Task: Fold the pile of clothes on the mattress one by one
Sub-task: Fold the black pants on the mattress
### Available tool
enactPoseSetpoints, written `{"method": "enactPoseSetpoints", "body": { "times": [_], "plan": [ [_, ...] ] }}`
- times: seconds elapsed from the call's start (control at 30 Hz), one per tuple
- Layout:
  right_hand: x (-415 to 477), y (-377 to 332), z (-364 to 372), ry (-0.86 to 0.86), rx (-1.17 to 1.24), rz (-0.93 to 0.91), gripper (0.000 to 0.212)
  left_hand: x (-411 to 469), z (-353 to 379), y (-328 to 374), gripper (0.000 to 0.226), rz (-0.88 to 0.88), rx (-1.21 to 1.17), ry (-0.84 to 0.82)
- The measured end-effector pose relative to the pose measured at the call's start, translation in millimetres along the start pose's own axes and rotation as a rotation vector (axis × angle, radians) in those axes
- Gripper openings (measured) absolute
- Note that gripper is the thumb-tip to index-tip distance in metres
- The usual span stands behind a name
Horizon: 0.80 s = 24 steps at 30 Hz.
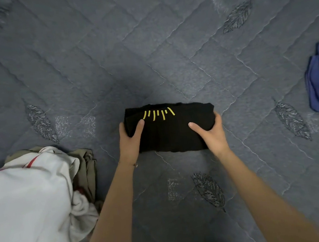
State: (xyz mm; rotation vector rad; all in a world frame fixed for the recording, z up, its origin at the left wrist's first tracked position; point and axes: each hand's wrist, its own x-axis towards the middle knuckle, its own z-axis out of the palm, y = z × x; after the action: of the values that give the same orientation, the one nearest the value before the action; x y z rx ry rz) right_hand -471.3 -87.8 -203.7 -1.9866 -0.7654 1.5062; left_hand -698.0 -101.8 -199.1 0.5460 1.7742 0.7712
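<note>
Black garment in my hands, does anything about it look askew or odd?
Nothing stands out. The black garment is a compact fold on the mattress, left hand and right hand gripping its ends; only its near edge runs slightly uneven.

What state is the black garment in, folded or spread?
Folded: the black garment is a compact rectangle on the mattress, left hand and right hand gripping its two ends.

Both bare forearms reach forward, side by side. Left grip [131, 138] and right grip [210, 134] each clasp an end of black garment [168, 134], thumbs on top.
</note>
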Motion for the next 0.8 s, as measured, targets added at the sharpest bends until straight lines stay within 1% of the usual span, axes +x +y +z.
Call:
{"method": "enactPoseSetpoints", "body": {
  "times": [0.1, 0.13, 0.17, 0.2, 0.23, 0.3, 0.37, 0.43, 0.53, 0.6, 0.63, 0.77, 0.8],
  "plan": [
    [-9, -5, -14, -0.15, 0.134, 0.18, 0.057, -18, -6, -5, 0.068, -0.162, -0.191, -0.078],
    [-16, -8, -18, -0.205, 0.151, 0.229, 0.046, -25, -9, -9, 0.072, -0.215, -0.266, -0.085],
    [-26, -9, -21, -0.247, 0.171, 0.262, 0.038, -33, -12, -10, 0.072, -0.251, -0.329, -0.089],
    [-35, -11, -25, -0.278, 0.196, 0.273, 0.035, -42, -15, -11, 0.07, -0.269, -0.375, -0.088],
    [-43, -13, -27, -0.305, 0.222, 0.272, 0.038, -52, -20, -8, 0.067, -0.271, -0.405, -0.085],
    [-60, -25, -28, -0.339, 0.248, 0.251, 0.043, -68, -31, 1, 0.059, -0.248, -0.435, -0.077],
    [-79, -46, -24, -0.345, 0.24, 0.224, 0.039, -82, -48, 14, 0.053, -0.203, -0.444, -0.051],
    [-100, -69, -13, -0.337, 0.234, 0.183, 0.039, -98, -68, 29, 0.054, -0.151, -0.477, -0.007],
    [-130, -97, 7, -0.29, 0.208, 0.052, 0.043, -116, -94, 50, 0.053, -0.08, -0.502, 0.098],
    [-150, -111, 21, -0.26, 0.178, -0.02, 0.038, -125, -116, 61, 0.051, -0.039, -0.502, 0.151],
    [-160, -116, 30, -0.252, 0.169, -0.05, 0.035, -128, -129, 64, 0.052, -0.017, -0.499, 0.161],
    [-203, -124, 75, -0.233, 0.13, -0.154, 0.024, -139, -195, 63, 0.076, 0.084, -0.451, 0.185],
    [-214, -123, 89, -0.226, 0.126, -0.17, 0.022, -141, -213, 60, 0.079, 0.094, -0.433, 0.19]
  ]
}}
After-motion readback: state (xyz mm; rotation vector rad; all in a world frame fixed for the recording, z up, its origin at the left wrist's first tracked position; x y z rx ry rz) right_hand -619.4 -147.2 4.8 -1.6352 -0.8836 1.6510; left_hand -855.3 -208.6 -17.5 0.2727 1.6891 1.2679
